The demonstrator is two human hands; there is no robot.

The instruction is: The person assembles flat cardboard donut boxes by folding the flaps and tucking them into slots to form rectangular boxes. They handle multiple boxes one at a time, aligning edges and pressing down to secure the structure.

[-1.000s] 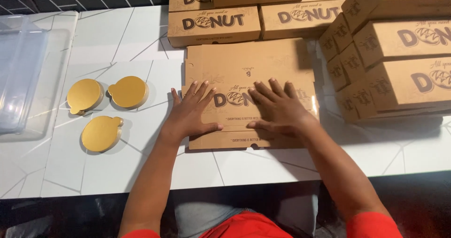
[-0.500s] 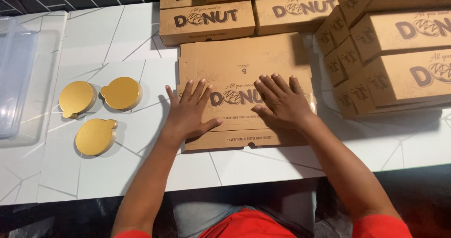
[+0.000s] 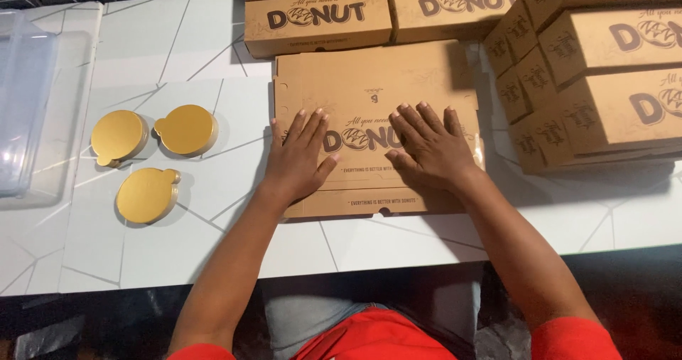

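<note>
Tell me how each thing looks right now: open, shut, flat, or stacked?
Flat cardboard box: unfolded, lying flat on the table.
Left hand: open, palm down on the flat box.
Right hand: open, palm down on the flat box.
Folded boxes: closed, stacked at the right.
Gold discs: three, lying flat, separate.
Clear plastic lid: lying at the left edge.

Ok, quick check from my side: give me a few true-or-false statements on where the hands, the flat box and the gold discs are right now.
1. Both hands, left hand and right hand, lie flat, palms down, on the flat cardboard box. True.
2. The left hand holds one of the gold discs. False: all three gold discs lie untouched on the white table, left of the box.
3. Folded boxes are stacked to the right of the flat box. True.
4. The clear plastic container stands on the flat box. False: it stands at the table's far left edge.
</note>
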